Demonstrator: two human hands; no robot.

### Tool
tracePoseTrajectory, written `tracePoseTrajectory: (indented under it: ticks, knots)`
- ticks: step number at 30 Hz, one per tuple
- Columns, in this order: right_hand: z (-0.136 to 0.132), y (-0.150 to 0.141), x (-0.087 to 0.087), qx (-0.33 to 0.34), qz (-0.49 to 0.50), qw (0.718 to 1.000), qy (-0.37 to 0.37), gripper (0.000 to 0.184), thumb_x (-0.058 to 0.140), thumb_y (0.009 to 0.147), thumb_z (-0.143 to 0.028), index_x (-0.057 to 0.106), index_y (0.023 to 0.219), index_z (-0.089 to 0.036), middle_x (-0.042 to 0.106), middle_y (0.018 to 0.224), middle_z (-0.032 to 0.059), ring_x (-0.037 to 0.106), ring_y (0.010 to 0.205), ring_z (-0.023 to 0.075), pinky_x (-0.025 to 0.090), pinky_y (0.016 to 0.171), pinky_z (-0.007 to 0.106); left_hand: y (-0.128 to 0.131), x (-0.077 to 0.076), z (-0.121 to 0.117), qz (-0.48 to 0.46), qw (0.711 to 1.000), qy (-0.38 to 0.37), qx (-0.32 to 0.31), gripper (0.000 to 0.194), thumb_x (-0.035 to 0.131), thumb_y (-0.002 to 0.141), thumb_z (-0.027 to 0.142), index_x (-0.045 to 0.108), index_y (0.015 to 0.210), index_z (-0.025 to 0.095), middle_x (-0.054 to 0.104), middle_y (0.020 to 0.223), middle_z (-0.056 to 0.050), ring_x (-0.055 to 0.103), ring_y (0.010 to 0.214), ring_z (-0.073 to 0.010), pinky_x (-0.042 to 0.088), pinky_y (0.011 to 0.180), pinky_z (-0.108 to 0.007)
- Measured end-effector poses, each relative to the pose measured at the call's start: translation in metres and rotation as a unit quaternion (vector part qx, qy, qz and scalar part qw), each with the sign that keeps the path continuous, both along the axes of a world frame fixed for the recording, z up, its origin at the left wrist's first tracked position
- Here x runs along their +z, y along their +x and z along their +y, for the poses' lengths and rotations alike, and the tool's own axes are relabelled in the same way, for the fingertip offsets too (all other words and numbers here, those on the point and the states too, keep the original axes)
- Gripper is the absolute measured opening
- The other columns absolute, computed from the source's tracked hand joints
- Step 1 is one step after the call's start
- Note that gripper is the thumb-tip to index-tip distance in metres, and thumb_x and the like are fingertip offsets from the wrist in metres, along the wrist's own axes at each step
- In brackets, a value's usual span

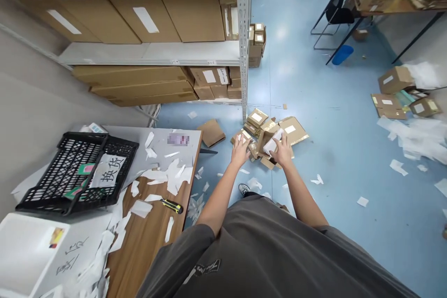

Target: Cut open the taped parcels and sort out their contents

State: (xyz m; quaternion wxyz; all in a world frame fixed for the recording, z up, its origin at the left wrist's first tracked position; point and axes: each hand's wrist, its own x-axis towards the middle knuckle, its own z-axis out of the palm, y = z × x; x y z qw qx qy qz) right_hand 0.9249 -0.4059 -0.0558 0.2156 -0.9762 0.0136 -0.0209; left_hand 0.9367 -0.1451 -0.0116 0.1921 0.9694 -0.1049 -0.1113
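My right hand [282, 151] grips a white block-shaped package [274, 141] at the mouth of an open cardboard box [264, 142]. My fingers cover part of the package, so its exact kind cannot be made out. To the left, my left hand [240, 151] has its fingers spread over a small cardboard box [243, 136] at the edge of the pile. Whether it touches that box is unclear. Around both hands lie several brown boxes and flattened cartons with white labels, among them a flat carton [292, 130] and a small labelled box [257, 117].
At left stands a wooden table [139, 242] with torn paper, a yellow-black utility knife [172, 205] and a black plastic crate [75, 172]. A metal shelf [157, 52] full of cartons rises ahead. Paper scraps litter the blue floor; a black chair [335, 11] stands farther back.
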Motion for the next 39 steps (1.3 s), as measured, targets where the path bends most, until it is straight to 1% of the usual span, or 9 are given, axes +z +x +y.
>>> tracePoseTrajectory:
  ticks: [3,9,13,18,23,27,31,35,39]
  knots:
    - [0.012,0.008,0.001,0.04,-0.034,0.998,0.027,0.063,0.074,0.088,-0.033,0.064,0.149,-0.023,0.032,0.178,0.0163,0.029,0.162,0.0452,0.036,0.125,0.067,-0.008,0.005,0.016,0.007,0.999,-0.006,0.03,0.071,0.071,0.098,0.025,0.049,0.165,0.03,0.029,0.182,-0.01,0.016,0.171,-0.0374,0.039,0.13,-0.058]
    - [0.053,0.024,0.0,0.078,-0.078,0.992,0.067,0.056,0.062,0.095,-0.037,0.063,0.148,-0.02,0.046,0.166,0.0193,0.04,0.155,0.0415,0.038,0.125,0.065,-0.028,0.01,0.051,0.001,0.995,-0.02,0.099,0.069,0.067,0.1,0.026,0.048,0.167,0.027,0.038,0.178,-0.01,0.028,0.168,-0.0323,0.034,0.135,-0.051]
    - [0.093,0.034,0.0,0.17,-0.064,0.981,0.065,0.061,0.064,0.092,-0.038,0.062,0.15,-0.02,0.045,0.167,0.0193,0.039,0.154,0.0421,0.039,0.124,0.065,-0.057,0.009,0.079,-0.011,0.985,-0.023,0.169,0.07,0.066,0.099,0.026,0.048,0.167,0.027,0.039,0.178,-0.009,0.031,0.166,-0.0318,0.037,0.134,-0.052]
    - [0.175,0.032,0.008,0.307,-0.064,0.947,0.064,0.064,0.066,0.092,-0.039,0.06,0.153,-0.021,0.043,0.169,0.0187,0.038,0.155,0.0422,0.042,0.122,0.064,-0.119,0.014,0.125,-0.043,0.963,-0.008,0.267,0.068,0.068,0.098,0.025,0.052,0.164,0.026,0.039,0.177,-0.01,0.033,0.165,-0.0337,0.042,0.13,-0.054]
    - [0.276,-0.005,0.026,0.456,-0.062,0.886,0.065,0.067,0.067,0.092,-0.04,0.057,0.157,-0.023,0.041,0.171,0.0173,0.036,0.157,0.0418,0.043,0.121,0.064,-0.214,0.029,0.181,-0.09,0.909,0.015,0.407,0.069,0.071,0.097,0.026,0.052,0.163,0.027,0.04,0.177,-0.011,0.032,0.165,-0.0355,0.041,0.131,-0.055]
    - [0.353,-0.065,0.04,0.57,-0.071,0.815,0.073,0.068,0.069,0.092,-0.039,0.057,0.156,-0.023,0.042,0.171,0.0185,0.037,0.157,0.042,0.044,0.121,0.064,-0.322,0.037,0.208,-0.127,0.837,0.029,0.531,0.068,0.072,0.096,0.026,0.055,0.161,0.026,0.038,0.177,-0.011,0.033,0.165,-0.0356,0.039,0.132,-0.054]
    - [0.422,-0.158,0.049,0.674,-0.079,0.73,0.081,0.069,0.071,0.092,-0.039,0.056,0.157,-0.023,0.04,0.172,0.0185,0.038,0.157,0.0415,0.044,0.121,0.063,-0.448,0.04,0.208,-0.138,0.754,0.04,0.641,0.068,0.073,0.095,0.026,0.055,0.161,0.026,0.038,0.178,-0.011,0.034,0.164,-0.0357,0.04,0.132,-0.054]
    - [0.47,-0.286,0.056,0.772,-0.073,0.626,0.085,0.073,0.073,0.09,-0.037,0.054,0.159,-0.023,0.038,0.173,0.0186,0.037,0.158,0.0414,0.041,0.124,0.064,-0.579,0.041,0.182,-0.117,0.664,0.044,0.737,0.07,0.073,0.096,0.028,0.053,0.163,0.027,0.034,0.179,-0.012,0.032,0.166,-0.0356,0.036,0.134,-0.054]
    - [0.487,-0.433,0.06,0.858,-0.054,0.504,0.08,0.078,0.074,0.09,-0.037,0.05,0.164,-0.023,0.033,0.176,0.0191,0.034,0.16,0.0427,0.038,0.125,0.066,-0.701,0.039,0.131,-0.083,0.557,0.043,0.825,0.072,0.072,0.097,0.03,0.049,0.165,0.029,0.029,0.182,-0.011,0.027,0.168,-0.0354,0.035,0.134,-0.056]
